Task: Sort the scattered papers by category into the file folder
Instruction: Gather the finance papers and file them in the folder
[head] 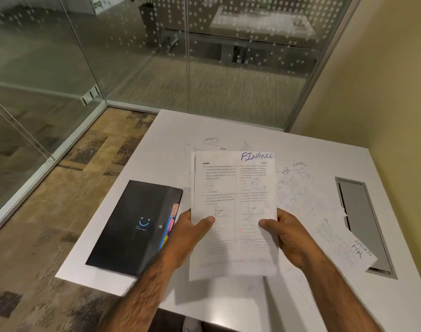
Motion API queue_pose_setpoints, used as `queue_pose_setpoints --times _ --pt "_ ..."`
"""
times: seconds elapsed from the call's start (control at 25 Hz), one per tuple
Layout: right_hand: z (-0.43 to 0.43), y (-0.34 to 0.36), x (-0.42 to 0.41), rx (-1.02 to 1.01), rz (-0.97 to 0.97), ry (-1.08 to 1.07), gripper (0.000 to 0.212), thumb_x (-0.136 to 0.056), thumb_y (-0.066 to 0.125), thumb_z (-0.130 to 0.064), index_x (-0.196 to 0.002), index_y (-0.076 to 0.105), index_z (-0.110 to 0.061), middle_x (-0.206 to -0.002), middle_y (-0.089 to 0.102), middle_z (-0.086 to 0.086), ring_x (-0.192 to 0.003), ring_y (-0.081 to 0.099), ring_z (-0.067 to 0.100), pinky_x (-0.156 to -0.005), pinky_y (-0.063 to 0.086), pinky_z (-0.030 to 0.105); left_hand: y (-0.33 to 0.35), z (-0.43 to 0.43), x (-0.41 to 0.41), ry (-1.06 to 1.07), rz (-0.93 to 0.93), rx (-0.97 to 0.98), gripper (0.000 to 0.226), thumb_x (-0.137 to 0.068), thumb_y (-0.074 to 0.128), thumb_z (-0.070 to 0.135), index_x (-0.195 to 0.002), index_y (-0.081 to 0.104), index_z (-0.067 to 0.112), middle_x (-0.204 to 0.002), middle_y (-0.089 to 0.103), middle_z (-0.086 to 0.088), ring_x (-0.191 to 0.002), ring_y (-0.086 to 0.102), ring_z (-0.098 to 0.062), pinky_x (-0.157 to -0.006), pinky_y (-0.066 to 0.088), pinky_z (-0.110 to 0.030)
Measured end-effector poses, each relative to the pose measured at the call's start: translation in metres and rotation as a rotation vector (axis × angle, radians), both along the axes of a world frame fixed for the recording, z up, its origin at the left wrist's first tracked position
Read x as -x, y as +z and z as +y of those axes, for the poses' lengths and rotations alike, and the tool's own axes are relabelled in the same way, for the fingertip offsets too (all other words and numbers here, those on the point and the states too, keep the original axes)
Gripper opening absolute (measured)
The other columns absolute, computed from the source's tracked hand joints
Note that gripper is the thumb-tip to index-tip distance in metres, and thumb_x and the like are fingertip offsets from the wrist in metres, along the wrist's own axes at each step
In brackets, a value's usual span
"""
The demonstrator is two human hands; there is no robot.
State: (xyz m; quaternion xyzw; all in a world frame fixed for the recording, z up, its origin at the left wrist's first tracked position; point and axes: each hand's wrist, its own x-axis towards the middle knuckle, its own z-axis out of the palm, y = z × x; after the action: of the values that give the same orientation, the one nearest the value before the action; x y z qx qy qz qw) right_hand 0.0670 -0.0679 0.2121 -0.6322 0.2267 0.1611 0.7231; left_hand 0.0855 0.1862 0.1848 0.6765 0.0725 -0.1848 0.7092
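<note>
Both of your hands hold one stack of white printed sheets [233, 200], the top sheet marked "FINANCE" in blue handwriting at its upper right corner. The stack is lifted off the table, tilted towards you, and several sheet edges show along its left side.

Your left hand [189, 236] pinches the stack's left edge, thumb flat across the printed face and fingers hidden behind. Your right hand [287, 236] grips the right edge the same way, thumb on front and fingers curled round the back.

The black plastic file folder [132, 226] lies flat on the white table [171, 130], just left of your left wrist. It is closed, with a small blue smile mark on its cover. Coloured index tabs [171, 222] in pink, orange and blue stick out along its right edge; their lettering is too blurred to read.

More loose white sheets [298, 188] lie overlapping on the table behind and to the right of the held stack, with "SPORTS" and "HR" handwritten on several. One sheet at the near right [343, 248] carries both words and overlaps the grey recessed cable hatch [358, 212].
</note>
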Motion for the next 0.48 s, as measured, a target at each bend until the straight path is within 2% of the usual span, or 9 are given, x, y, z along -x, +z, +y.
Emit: queue_pose_setpoints --times 0.08,0.2,0.28,0.36,0.4,0.44,0.48 --pt "-0.001 -0.011 0.000 0.097 -0.052 -0.024 0.031 -0.088 0.065 0.008 -0.112 0.071 -0.009 -0.110 0.077 0.012 -0.106 0.072 0.035 -0.099 0.054 0.049 -0.003 -0.002 -0.004 -0.027 -0.006 -0.058 0.019 -0.097 0.067 0.014 -0.102 0.071 0.032 -0.105 0.078 0.015 -0.103 0.073 -0.008 -0.094 0.054 -0.030" --pt "0.004 -0.024 0.001 0.182 -0.138 -0.165 0.033 -0.084 0.069 0.010 -0.102 0.072 -0.019 -0.103 0.079 0.005 -0.103 0.072 0.028 -0.094 0.055 0.042 -0.020 -0.007 -0.006 0.002 0.000 -0.131 0.013 -0.093 0.070 0.018 -0.100 0.070 0.029 -0.102 0.077 0.009 -0.099 0.072 -0.012 -0.084 0.054 -0.025" --pt "0.006 -0.039 0.005 0.212 -0.162 -0.205 0.027 -0.087 0.070 0.004 -0.103 0.072 -0.018 -0.104 0.078 0.005 -0.103 0.072 0.026 -0.093 0.055 0.042 -0.038 -0.012 -0.006 0.044 0.031 -0.141 0.027 -0.086 0.074 0.028 -0.112 0.068 0.024 -0.108 0.075 0.005 -0.103 0.070 -0.014 -0.082 0.050 -0.023" --pt "0.005 -0.054 0.008 0.300 -0.181 -0.192 0.011 -0.088 0.072 -0.004 -0.099 0.070 -0.005 -0.100 0.074 0.023 -0.100 0.069 0.042 -0.089 0.057 0.054 -0.052 -0.014 -0.006 0.057 0.063 -0.178 0.034 -0.086 0.075 0.029 -0.117 0.065 0.021 -0.109 0.074 0.005 -0.102 0.068 -0.012 -0.078 0.048 -0.020" --pt "0.004 -0.061 0.008 0.354 -0.177 -0.176 0.017 -0.087 0.073 -0.009 -0.096 0.066 0.003 -0.096 0.070 0.032 -0.097 0.066 0.051 -0.083 0.056 0.060 -0.058 -0.014 -0.007 0.044 0.064 -0.192 0.026 -0.088 0.075 0.025 -0.113 0.066 0.023 -0.105 0.074 0.008 -0.100 0.068 -0.010 -0.076 0.048 -0.017" --pt "0.004 -0.066 0.008 0.392 -0.163 -0.155 0.018 -0.086 0.073 -0.011 -0.095 0.066 0.003 -0.091 0.070 0.032 -0.089 0.068 0.050 -0.077 0.057 0.056 -0.061 -0.016 -0.008 0.031 0.064 -0.195 0.019 -0.090 0.074 0.020 -0.106 0.068 0.026 -0.099 0.075 0.013 -0.098 0.069 -0.008 -0.074 0.049 -0.014" --pt "0.006 -0.068 0.010 0.396 -0.156 -0.134 0.011 -0.086 0.072 -0.009 -0.096 0.071 -0.006 -0.085 0.074 0.019 -0.081 0.071 0.039 -0.072 0.059 0.044 -0.064 -0.017 -0.008 0.016 0.061 -0.193 0.017 -0.091 0.074 0.017 -0.100 0.069 0.029 -0.093 0.075 0.018 -0.094 0.070 -0.003 -0.072 0.049 -0.011"
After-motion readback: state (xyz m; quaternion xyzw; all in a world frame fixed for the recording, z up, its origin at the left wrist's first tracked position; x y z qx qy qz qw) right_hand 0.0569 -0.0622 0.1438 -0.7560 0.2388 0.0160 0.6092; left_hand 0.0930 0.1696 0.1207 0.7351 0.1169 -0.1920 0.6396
